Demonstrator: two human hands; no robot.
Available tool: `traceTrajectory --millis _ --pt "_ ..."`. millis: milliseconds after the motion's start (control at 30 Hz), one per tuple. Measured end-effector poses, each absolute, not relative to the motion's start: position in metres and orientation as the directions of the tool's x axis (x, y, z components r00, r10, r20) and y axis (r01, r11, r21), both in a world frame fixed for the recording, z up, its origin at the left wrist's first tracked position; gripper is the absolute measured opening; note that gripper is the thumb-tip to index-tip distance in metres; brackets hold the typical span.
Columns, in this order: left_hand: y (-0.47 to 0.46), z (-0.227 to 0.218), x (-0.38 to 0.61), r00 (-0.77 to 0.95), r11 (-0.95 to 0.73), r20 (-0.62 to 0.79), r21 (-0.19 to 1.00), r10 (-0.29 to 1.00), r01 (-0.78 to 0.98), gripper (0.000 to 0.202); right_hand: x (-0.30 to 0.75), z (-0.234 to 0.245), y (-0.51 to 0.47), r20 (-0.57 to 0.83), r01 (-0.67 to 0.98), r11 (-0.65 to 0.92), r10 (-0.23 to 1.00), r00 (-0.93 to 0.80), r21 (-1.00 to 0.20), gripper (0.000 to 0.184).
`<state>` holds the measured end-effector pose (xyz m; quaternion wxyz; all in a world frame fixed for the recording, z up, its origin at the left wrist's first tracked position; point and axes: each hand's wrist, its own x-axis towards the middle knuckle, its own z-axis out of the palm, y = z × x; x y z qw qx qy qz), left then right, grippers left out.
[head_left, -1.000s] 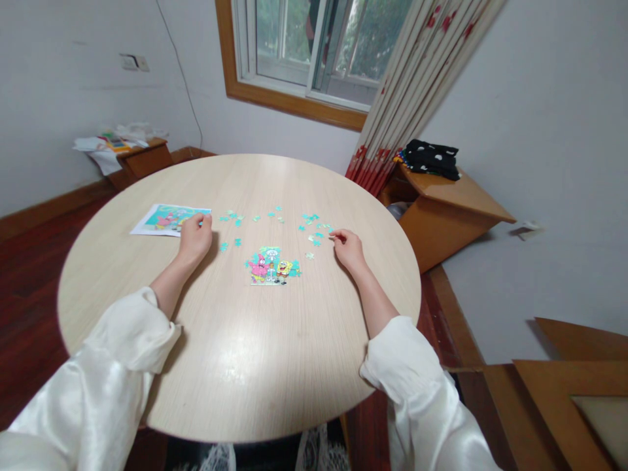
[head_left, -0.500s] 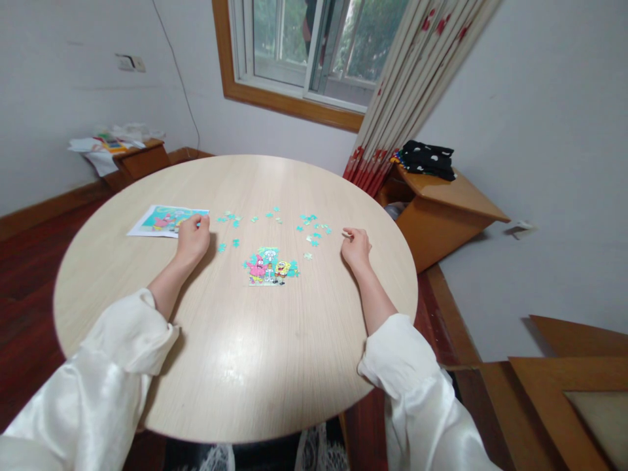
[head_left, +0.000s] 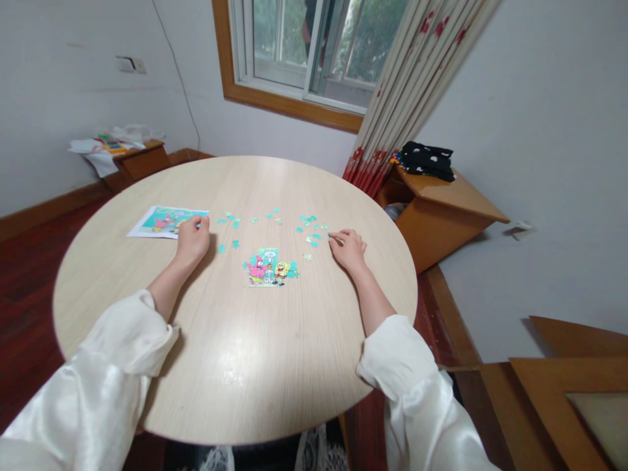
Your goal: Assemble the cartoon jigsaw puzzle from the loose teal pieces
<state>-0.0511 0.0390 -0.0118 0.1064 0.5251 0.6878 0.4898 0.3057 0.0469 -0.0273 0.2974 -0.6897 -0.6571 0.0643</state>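
My left hand [head_left: 193,237] rests in a loose fist over the right edge of a printed picture sheet [head_left: 156,222] and covers part of it; no object shows in its fingers. To the right, my right hand [head_left: 348,248] has thumb and index finger together at a small teal puzzle piece [head_left: 329,235], mostly hidden by the fingertips. Loose teal puzzle pieces [head_left: 308,219] lie just left of that hand. Between the hands is a partly joined jigsaw puzzle [head_left: 269,268] showing a pink, a pale and a yellow cartoon figure, with an uneven upper outline.
More loose puzzle pieces [head_left: 236,244] are scattered behind the joined part. Everything lies on a round wooden table [head_left: 235,373]. Beyond it stand a wooden cabinet [head_left: 441,216] with dark folded cloth [head_left: 426,160], a curtain [head_left: 392,98] and a small side stand [head_left: 144,159].
My right hand has moved left to the nearest loose pieces, and its fingertips have come down on one. My left hand, the sheet and the joined puzzle have stayed in place.
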Motion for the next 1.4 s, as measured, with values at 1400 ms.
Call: traceTrajectory --millis 1400 --pt "0.0358 -0.0082 -0.0492 -0.429 -0.02 0.35 0.793 0.833 0.609 0.036 0.3097 -0.0339 0.0539 0.351 0.844 0.056 0.922 0.161 -0.533 0.014"
